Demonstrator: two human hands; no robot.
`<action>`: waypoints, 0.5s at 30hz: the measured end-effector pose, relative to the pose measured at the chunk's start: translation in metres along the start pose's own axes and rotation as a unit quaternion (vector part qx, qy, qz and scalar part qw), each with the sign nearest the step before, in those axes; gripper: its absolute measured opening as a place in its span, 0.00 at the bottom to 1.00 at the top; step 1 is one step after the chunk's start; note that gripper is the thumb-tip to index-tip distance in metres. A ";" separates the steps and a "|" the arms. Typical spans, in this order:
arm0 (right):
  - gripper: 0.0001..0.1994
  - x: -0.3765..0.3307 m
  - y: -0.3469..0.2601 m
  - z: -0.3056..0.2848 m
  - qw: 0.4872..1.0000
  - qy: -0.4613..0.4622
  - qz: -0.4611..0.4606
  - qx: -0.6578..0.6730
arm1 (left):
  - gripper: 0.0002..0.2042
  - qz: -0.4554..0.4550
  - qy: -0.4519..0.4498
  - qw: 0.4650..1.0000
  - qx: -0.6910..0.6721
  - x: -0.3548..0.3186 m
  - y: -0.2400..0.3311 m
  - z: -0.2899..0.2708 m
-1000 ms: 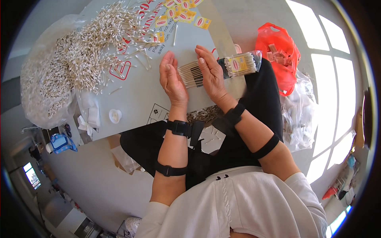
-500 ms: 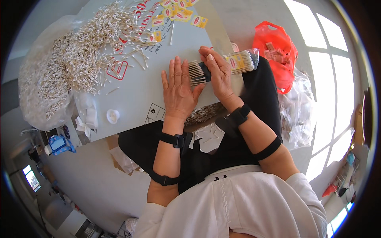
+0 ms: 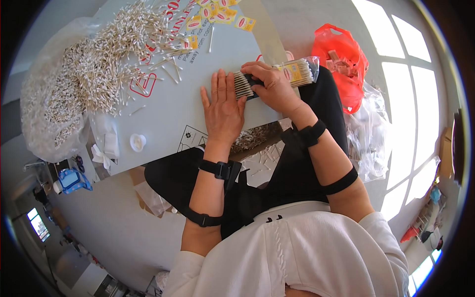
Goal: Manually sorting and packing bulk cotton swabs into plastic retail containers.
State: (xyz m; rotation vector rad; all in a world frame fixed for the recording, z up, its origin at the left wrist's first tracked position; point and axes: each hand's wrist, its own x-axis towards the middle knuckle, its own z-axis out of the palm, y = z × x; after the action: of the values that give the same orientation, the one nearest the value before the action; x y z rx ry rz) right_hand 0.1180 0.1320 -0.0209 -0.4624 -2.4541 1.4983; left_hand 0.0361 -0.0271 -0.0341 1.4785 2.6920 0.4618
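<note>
My left hand (image 3: 223, 106) lies flat on the metal-topped table, fingers stretched out. Its thumb side is against the left end of a row of cotton swabs (image 3: 242, 85). Over a dark strip at that row, my right hand (image 3: 277, 89) is palm down with bent fingers, gripping the swabs; its fingertips partly hide the strip. To the right of this hand sits a clear packet of cotton swabs (image 3: 305, 72) with a yellow card (image 3: 294, 72) inside, at the table's right edge.
A big heap of loose cotton swabs (image 3: 106, 64) spills from a clear bag on the left. Yellow cards (image 3: 222, 15) lie at the back, and a small white cup (image 3: 138, 142) near the front. A red plastic bag (image 3: 341, 64) stands right, beyond my leg. Below the table edge is a box of swabs (image 3: 257, 136).
My right hand has rolled from resting on its edge to palm down, its fingers now bent over the dark strip. My left hand stays flat beside the swabs.
</note>
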 end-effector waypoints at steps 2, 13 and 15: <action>0.20 -0.002 0.000 0.003 0.999 0.018 -0.021 -0.042 | 0.30 -0.002 -0.001 1.000 -0.002 0.001 0.001 0.001; 0.13 0.009 -0.001 0.045 0.954 0.236 -0.031 0.183 | 0.28 -0.124 0.216 0.840 -0.482 0.025 0.001 0.006; 0.13 0.012 -0.003 0.054 0.939 0.240 -0.003 0.247 | 0.27 -0.148 0.242 0.771 -0.570 0.032 0.003 0.009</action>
State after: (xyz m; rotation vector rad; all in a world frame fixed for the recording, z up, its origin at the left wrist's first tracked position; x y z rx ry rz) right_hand 0.0875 0.0906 -0.0424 -0.6214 -1.6400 1.6811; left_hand 0.0228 0.0029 -0.0388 0.5704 1.9480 2.1349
